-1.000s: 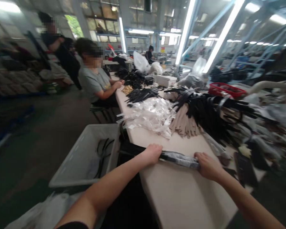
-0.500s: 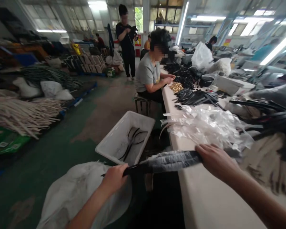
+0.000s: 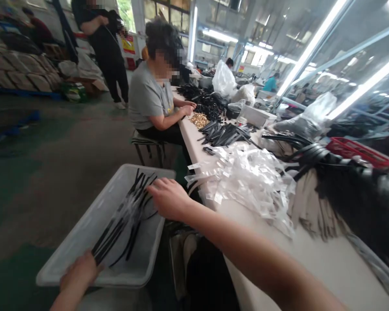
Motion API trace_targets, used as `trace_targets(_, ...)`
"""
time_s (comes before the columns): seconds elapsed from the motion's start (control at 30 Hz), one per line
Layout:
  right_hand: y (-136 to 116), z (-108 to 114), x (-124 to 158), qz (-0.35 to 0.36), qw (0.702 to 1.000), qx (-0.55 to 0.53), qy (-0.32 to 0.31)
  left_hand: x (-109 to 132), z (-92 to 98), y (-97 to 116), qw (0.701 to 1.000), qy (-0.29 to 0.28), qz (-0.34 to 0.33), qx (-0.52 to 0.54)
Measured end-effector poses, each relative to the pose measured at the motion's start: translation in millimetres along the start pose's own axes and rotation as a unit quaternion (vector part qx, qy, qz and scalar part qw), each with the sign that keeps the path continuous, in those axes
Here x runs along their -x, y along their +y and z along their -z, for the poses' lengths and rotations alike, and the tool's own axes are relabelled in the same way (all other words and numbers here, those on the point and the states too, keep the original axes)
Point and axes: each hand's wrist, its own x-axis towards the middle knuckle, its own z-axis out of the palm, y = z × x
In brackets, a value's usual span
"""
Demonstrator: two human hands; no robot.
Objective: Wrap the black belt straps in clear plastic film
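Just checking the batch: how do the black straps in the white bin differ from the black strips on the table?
The straps in the bin lie in a bunch with clear plastic around them; the strips on the table lie bare in a heap. The bin's look longer. Both are black and narrow.

On the long tabletop [image 3: 327,255], a loose heap of clear plastic sleeves [image 3: 246,185], and farther along, black strips [image 3: 225,134] just beside a small pile of brass studs [image 3: 199,120]. To the right, beige strips [image 3: 311,207] and a red plastic basket [image 3: 359,151]. At the tabletop edge, a seated co-worker in a grey T-shirt [image 3: 147,97], on a stool [image 3: 145,140]; behind, a standing person in black [image 3: 105,43].
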Motion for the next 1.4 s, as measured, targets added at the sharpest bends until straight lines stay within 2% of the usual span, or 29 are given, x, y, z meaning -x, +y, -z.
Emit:
trace_targets(0.03, 18.6, 4.3, 31.9, -0.068, 0.997, -0.023, 0.024, -5.0, -1.3, 22.9, 0.999, 0.016, -0.03, -0.005)
trace_targets(0.07, 40.1, 11.9, 65.8, -0.17, 0.983, -0.045, 0.046, -4.2, 1.0, 52.5, 0.997, 0.035, -0.074, 0.001)
trace_targets(0.1, 62.5, 21.4, 99.8, -0.302, 0.948, -0.068, 0.073, 2.5, 6.7, 88.5, 0.988, 0.062, -0.137, 0.029)
trace_targets(0.13, 83.5, 31.3, 132.1, -0.43, 0.893, -0.093, 0.09, 14.1, 15.2, 129.9, 0.974, 0.093, -0.191, 0.08)
trace_targets(0.17, 100.8, 39.9, 161.1, -0.48, 0.867, -0.095, 0.097, 29.6, 25.7, 174.9, 0.957, 0.109, -0.232, 0.136)
trace_targets(0.23, 119.4, 49.9, 206.1, -0.533, 0.832, -0.121, 0.096, 65.9, 49.2, 268.1, 0.924, 0.092, -0.291, 0.231)
trace_targets(0.3, 115.5, 49.5, 235.4, -0.538, 0.822, -0.168, 0.083, 98.7, 70.9, 350.7, 0.913, 0.053, -0.308, 0.262)
trace_targets(0.37, 97.9, 44.2, 257.8, -0.538, 0.81, -0.22, 0.076, 119.4, 87.1, 409.7, 0.928, 0.023, -0.288, 0.235)
trace_targets(0.43, 78.6, 40.3, 282.5, -0.539, 0.798, -0.256, 0.082, 128.0, 97.3, 441.5, 0.942, 0.019, -0.259, 0.21)
trace_targets(0.5, 65.3, 40.6, 313.3, -0.544, 0.786, -0.277, 0.097, 130.6, 104.1, 452.3, 0.942, 0.0, -0.239, 0.236)
trace_targets(0.63, 62.8, 50.1, 383.2, -0.562, 0.761, -0.295, 0.134, 148.3, 116.7, 449.4, 0.919, -0.076, -0.211, 0.325)
trace_targets(0.8, 94.7, 76.7, 473.0, -0.616, 0.72, -0.25, 0.202, 215.8, 121.2, 433.6, 0.888, -0.151, -0.183, 0.394)
trace_targets(0.87, 114.8, 93.3, 510.7, -0.644, 0.7, -0.205, 0.231, 248.5, 113.9, 424.0, 0.854, -0.187, -0.148, 0.462)
trace_targets(0.93, 137.3, 112.6, 546.4, -0.67, 0.681, -0.15, 0.255, 281.1, 102.4, 419.0, 0.803, -0.239, -0.106, 0.536)
trace_targets(1.0, 161.3, 133.3, 577.4, -0.689, 0.666, -0.093, 0.271, 313.6, 88.9, 423.6, 0.76, -0.299, -0.087, 0.57)
trace_targets(1.03, 173.4, 143.4, 590.7, -0.696, 0.66, -0.065, 0.275, 329.7, 81.8, 430.0, 0.75, -0.325, -0.092, 0.569)
trace_targets(1.1, 196.5, 161.3, 612.6, -0.709, 0.649, -0.019, 0.273, 360.9, 67.9, 448.9, 0.732, -0.357, -0.101, 0.571)
trace_targets(1.2, 224.5, 177.5, 635.1, -0.732, 0.637, 0.018, 0.239, 401.9, 49.0, 480.6, 0.708, -0.345, -0.095, 0.609)
trace_targets(1.3, 242.9, 179.3, 647.5, -0.751, 0.634, 0.022, 0.183, 432.4, 35.6, 501.4, 0.682, -0.312, -0.069, 0.658)
trace_targets(1.4, 255.0, 173.7, 653.2, -0.759, 0.636, 0.019, 0.134, 452.0, 30.4, 506.8, 0.646, -0.302, -0.031, 0.701)
